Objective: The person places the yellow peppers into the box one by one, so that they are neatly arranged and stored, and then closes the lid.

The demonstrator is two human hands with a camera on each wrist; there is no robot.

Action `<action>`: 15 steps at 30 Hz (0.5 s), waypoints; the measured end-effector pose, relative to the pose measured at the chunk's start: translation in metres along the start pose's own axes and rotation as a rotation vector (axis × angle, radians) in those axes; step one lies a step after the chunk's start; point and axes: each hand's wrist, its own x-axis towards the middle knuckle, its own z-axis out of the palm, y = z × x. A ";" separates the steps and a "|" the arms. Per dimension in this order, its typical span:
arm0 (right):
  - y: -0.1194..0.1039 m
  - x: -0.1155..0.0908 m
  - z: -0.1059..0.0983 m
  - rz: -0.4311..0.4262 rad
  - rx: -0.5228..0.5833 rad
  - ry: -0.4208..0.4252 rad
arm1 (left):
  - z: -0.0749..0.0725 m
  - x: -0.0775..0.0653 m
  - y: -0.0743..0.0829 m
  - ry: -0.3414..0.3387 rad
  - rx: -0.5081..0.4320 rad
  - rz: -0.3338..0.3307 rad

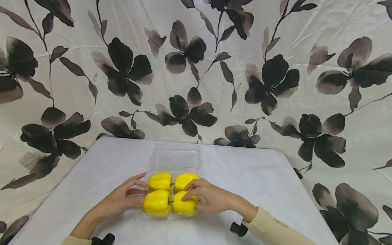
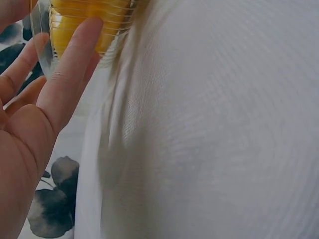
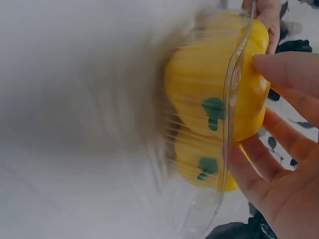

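Observation:
Several yellow bell peppers sit in a clear plastic clamshell box, its transparent lid folded back behind them. The left pair, front pepper and rear pepper, show dark green stems. My left hand is spread along the left side, thumb tip at the box beside the front pepper; the left wrist view shows a straight finger against the ribbed wall. With fingertips on top and thumb at its right side, my right hand holds the front right pepper. The rear right pepper is partly covered by its fingers.
A white cloth covers the table beneath the box. Behind it hangs a pale curtain printed with dark flowers. Black wrist-worn devices show under both forearms, one by the right sleeve.

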 end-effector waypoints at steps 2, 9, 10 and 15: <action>0.000 0.000 -0.001 0.005 0.014 0.005 | 0.000 0.000 0.000 0.000 -0.001 -0.001; 0.005 -0.001 -0.009 0.053 0.051 0.072 | -0.001 0.001 -0.001 -0.004 0.005 0.007; 0.007 0.000 -0.011 0.060 0.063 0.086 | 0.000 0.001 -0.001 -0.004 0.005 0.007; 0.018 0.005 -0.024 0.079 0.139 0.170 | 0.000 0.000 0.000 0.005 0.011 0.001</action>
